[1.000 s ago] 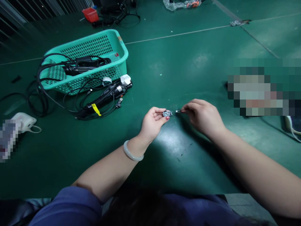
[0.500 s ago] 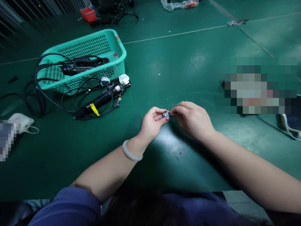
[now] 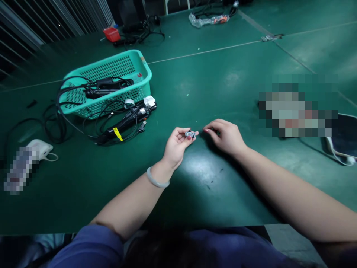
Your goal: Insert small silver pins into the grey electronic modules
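1. Left hand (image 3: 173,150): thumb and fingers clamped on a small silvery component (image 3: 190,134), over the green table surface (image 3: 220,203), nearer its near edge than its far edge.
2. Right hand (image 3: 225,137): just beside, not touching my left. Thumb and index come close together at the tips; can't tell whether anything is pinched there.
3. Drop risk: I've only got the component by fingertips. A slip or a hard squeeze could pop it out — it's small enough to skid off, maybe over the near edge.
4. If it lands, it may be hard to spot: dark flecks (image 3: 212,181) lie on the surface toward the near edge, and glare sits just beside them.
5. Snag risk: leads trail around the black corded tool (image 3: 128,117), which lies on the left half of the surface against the near side of the green basket (image 3: 150,72). A wide left sweep could catch one.
6. Hard to make out: component's detail — too small, and my fingers cover part of it. Can't say which face is up.
7. Also lost: a blurred-out patch toward the right edge hides whatever lies there; the phone (image 3: 344,134) beside it is cut off by the view.
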Action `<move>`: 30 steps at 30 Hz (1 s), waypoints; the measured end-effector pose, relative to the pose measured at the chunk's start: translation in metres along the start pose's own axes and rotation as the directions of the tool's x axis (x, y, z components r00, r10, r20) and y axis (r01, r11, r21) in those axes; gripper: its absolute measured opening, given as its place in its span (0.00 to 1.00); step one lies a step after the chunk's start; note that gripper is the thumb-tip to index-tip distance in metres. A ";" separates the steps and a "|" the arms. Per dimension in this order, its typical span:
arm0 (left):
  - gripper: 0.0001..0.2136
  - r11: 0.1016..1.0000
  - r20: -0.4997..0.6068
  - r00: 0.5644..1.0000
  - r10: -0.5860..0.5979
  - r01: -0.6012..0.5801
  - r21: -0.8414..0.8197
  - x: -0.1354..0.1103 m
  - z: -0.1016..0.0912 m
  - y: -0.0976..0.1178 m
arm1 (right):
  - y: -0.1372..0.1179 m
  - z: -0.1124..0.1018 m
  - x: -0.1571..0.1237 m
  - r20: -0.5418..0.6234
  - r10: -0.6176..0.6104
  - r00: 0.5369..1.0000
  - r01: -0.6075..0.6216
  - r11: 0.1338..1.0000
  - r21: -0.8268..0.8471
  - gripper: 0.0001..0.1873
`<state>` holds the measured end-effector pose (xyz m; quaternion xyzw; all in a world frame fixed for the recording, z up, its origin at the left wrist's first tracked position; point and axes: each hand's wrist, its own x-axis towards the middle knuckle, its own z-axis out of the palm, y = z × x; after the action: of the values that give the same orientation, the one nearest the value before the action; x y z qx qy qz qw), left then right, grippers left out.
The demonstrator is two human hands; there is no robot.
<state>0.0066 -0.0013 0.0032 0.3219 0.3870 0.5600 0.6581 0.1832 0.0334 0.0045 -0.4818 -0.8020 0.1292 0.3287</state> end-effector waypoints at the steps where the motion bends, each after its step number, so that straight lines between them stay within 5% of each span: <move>1: 0.09 1.000 -0.013 1.000 -0.003 0.002 -0.030 -0.001 0.000 0.003 | 0.004 0.002 0.001 0.001 0.026 1.000 -0.026 0.999 0.030 0.10; 8: 0.09 0.997 -0.228 0.973 -0.033 0.017 -0.070 -0.019 -0.026 0.020 | 0.016 0.009 0.004 0.025 0.146 0.989 -0.148 0.980 0.134 0.10; 13: 0.15 0.931 -0.344 0.936 0.074 0.059 0.360 -0.047 -0.074 0.037 | 0.016 0.009 0.002 0.037 0.150 0.988 -0.154 0.972 0.175 0.10; 17: 0.19 0.698 -0.353 0.916 0.189 0.128 0.704 -0.064 -0.093 0.053 | 0.016 0.008 0.001 0.040 0.158 0.987 -0.163 0.966 0.203 0.10; 20: 0.14 0.387 -0.228 0.934 0.274 0.110 0.915 -0.069 -0.090 0.061 | 0.016 0.007 0.000 0.044 0.163 0.986 -0.169 0.963 0.210 0.10; 22: 0.12 0.187 -0.125 0.949 0.288 0.073 0.980 -0.071 -0.085 0.064 | 0.017 0.007 0.000 0.048 0.166 0.985 -0.172 0.962 0.211 0.10; 25: 0.11 0.014 -0.028 0.962 0.272 0.025 1.000 -0.071 -0.083 0.066 | 0.017 0.007 0.000 0.051 0.164 0.985 -0.172 0.961 0.215 0.10; 27: 0.11 0.001 -0.011 0.961 0.277 0.011 1.000 -0.070 -0.085 0.066 | 0.017 0.007 0.000 0.052 0.163 0.985 -0.170 0.961 0.219 0.10; 30: 0.12 0.194 -0.083 0.951 0.299 0.025 0.981 -0.065 -0.090 0.060 | 0.017 0.007 -0.001 0.055 0.167 0.984 -0.175 0.959 0.222 0.10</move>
<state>-0.1053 -0.0560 0.0199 0.6215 0.7026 0.2839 0.1989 0.1911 0.0423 -0.0097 -0.5062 -0.7432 0.2560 0.3546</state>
